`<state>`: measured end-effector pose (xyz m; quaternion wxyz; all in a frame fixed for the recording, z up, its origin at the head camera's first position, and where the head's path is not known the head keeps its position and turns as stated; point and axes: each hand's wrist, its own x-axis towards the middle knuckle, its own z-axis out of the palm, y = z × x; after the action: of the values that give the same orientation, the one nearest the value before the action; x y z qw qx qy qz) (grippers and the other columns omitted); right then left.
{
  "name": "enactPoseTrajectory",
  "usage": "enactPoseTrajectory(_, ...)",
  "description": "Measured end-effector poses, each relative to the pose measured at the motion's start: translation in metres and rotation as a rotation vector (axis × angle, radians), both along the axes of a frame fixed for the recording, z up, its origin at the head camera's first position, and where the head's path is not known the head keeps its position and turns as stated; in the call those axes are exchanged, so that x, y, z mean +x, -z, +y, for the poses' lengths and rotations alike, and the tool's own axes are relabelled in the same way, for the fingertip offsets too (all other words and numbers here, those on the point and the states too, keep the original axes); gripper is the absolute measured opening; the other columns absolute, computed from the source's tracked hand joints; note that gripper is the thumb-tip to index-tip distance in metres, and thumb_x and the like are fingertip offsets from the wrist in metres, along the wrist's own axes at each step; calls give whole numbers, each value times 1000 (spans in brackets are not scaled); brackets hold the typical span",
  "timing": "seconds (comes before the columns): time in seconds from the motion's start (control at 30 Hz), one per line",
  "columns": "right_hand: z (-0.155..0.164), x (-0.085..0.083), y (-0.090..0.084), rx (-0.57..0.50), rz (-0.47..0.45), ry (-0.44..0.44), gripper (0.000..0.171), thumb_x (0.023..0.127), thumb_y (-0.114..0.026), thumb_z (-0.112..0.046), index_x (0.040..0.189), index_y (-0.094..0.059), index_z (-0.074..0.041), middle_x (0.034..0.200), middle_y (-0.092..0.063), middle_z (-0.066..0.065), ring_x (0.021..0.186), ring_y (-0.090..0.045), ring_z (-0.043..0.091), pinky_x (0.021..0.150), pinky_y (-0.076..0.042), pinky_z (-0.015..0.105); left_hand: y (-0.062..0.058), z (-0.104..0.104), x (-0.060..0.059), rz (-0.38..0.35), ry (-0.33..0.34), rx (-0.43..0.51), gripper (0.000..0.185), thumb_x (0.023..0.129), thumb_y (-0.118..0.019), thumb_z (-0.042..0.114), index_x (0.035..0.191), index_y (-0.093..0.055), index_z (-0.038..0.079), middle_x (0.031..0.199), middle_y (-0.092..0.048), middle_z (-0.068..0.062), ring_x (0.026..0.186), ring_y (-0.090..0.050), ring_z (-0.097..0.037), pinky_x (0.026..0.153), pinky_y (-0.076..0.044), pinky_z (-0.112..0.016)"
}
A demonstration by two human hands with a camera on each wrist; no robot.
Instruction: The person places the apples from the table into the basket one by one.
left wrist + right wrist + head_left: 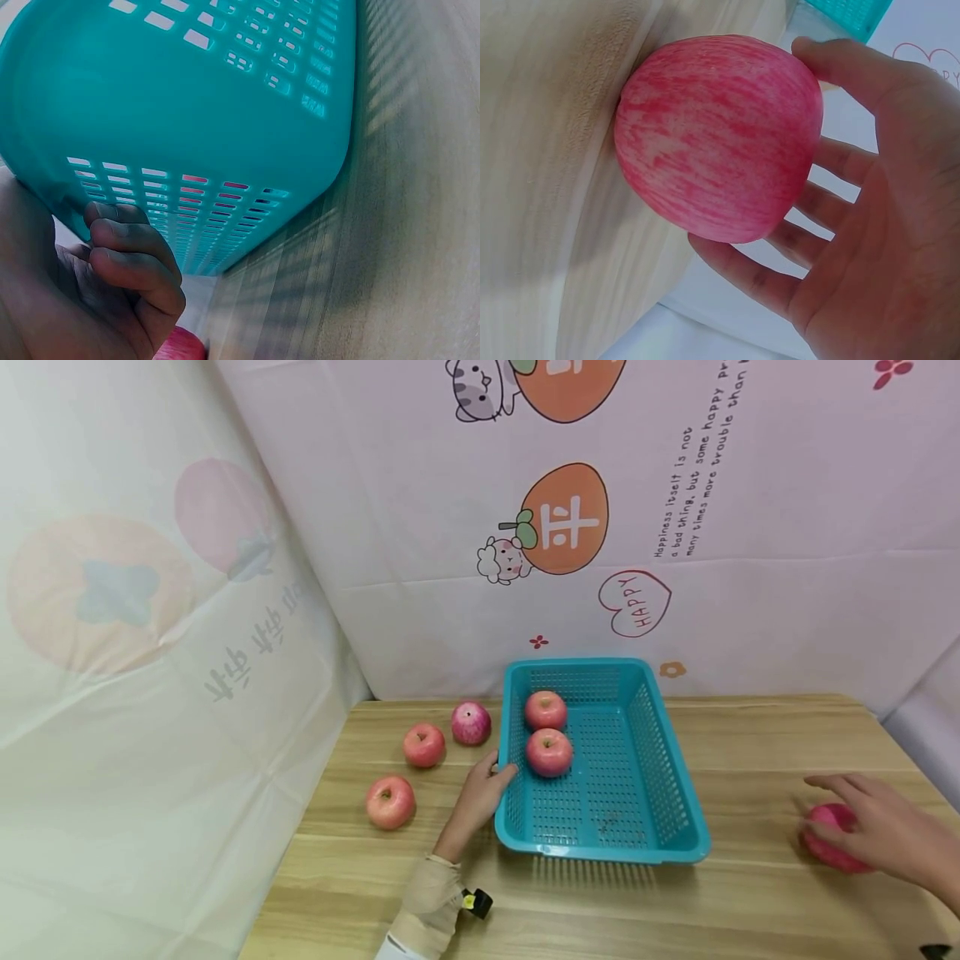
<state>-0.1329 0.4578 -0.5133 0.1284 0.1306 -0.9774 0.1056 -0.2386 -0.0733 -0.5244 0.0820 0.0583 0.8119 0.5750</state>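
A teal plastic basket [622, 777] stands mid-table with two red apples [546, 710] [549, 752] in its far left part. My left hand [486, 783] grips the basket's left rim, thumb over the edge; in the left wrist view its fingers [127, 262] curl against the perforated wall [187, 97]. My right hand [881, 827] reaches over a red apple [828, 847] lying on the table at the far right. In the right wrist view its fingers [810, 225] are spread around that apple [720, 135], the thumb touching its side.
Three more apples lie left of the basket [471, 723] [423, 745] [390, 802]. The wooden table [750, 735] ends at cloth backdrops behind and on the left. Its right edge runs close to the right hand.
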Motion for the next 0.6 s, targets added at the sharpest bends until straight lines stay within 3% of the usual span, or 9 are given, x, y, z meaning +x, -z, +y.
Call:
enactPoseTrajectory(0.2, 0, 2, -1, -6, -58, 40, 70, 74, -96, -34, 126, -64, 1, 119, -66, 35, 103, -64, 57, 76, -54, 66, 1, 0, 0, 2, -6, -1, 46, 108, -55, 32, 148, -60, 11, 134, -69, -17, 108, -72, -29, 92, -62, -47)
enactPoseTrajectory(0.3, 0, 2, -2, 6, -88, 51, 72, 74, -96, -38, 126, -64, 0, 118, -66, 33, 98, -67, 49, 69, -55, 56, 1, 0, 0, 0, -2, 6, 46, 108, -55, 32, 148, -60, 11, 134, -69, -17, 109, -73, -30, 92, -62, -47)
enactPoseTrajectory(0.43, 0, 3, 0, 11, -94, 52, 75, 70, -97, -40, 126, -65, -1, 116, -68, 28, 89, -66, 35, 62, -48, 36, 1, 0, 0, 9, 3, 9, 45, 108, -55, 31, 147, -61, 10, 133, -70, -17, 108, -73, -30, 91, -62, -45)
enactPoseTrajectory(0.6, 2, 5, 3, 9, -75, 34, 79, 63, -100, -40, 123, -67, -1, 112, -69, 27, 86, -67, 33, 60, -46, 31, 1, -1, -1, 21, 3, -1, 43, 108, -55, 31, 145, -62, 10, 132, -70, -17, 107, -72, -28, 91, -61, -44)
